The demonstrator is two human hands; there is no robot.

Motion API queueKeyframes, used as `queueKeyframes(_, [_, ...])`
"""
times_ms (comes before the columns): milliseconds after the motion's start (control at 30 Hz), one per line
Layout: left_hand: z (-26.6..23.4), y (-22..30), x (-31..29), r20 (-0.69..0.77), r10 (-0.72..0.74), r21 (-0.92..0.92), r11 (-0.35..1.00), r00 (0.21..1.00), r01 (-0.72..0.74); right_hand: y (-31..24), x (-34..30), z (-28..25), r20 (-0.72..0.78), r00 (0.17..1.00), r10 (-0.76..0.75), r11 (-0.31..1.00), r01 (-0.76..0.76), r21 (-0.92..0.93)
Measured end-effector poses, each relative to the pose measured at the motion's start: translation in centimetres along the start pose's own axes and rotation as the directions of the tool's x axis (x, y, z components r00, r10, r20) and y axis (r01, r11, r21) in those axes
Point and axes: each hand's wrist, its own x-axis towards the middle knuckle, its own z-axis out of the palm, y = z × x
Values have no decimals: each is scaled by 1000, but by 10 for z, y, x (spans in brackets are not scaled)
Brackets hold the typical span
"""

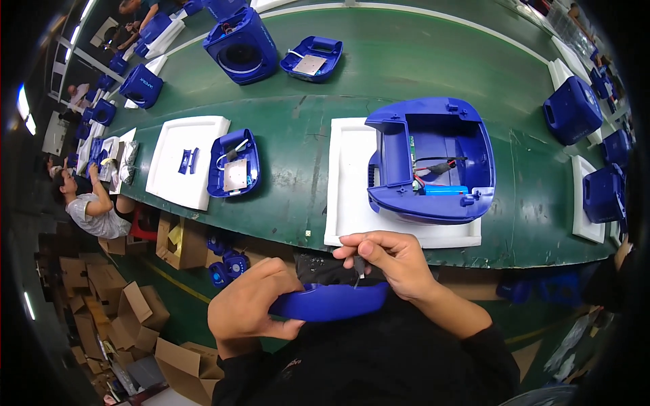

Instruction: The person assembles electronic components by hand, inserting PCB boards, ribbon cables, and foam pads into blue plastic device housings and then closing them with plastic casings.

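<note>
My left hand (248,302) is closed on the end of a curved blue plastic housing part (332,304), held edge-on close to my body. Over the part's right end, my right hand (398,260) pinches a small dark piece (359,265), from which a thin line runs down to the part. The far side of the part is hidden. Ahead, an opened blue housing (431,213) lies on a white foam pad (352,176). Inside it are a blue cylinder (443,191), likely a battery, and red and black wires (437,167).
A blue shell (254,169) with a metal plate overlaps another foam pad (169,152) with small blue pieces on the green bench (291,210). Farther back stand a blue speaker-like box (244,51) and another shell (318,49). Cardboard boxes (139,304) lie below left. People work at the left.
</note>
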Motion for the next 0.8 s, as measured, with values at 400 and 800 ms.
queueKeyframes(400, [23, -33, 12, -285, 90, -345, 919, 954, -190, -2, -21, -29, 106, 958, -267, 913, 217, 344])
queueKeyframes(800, [26, -3, 58, -343, 126, 166, 983, 931, -72, -77, -50, -29, 0, 812, -584, 811, 584, 38])
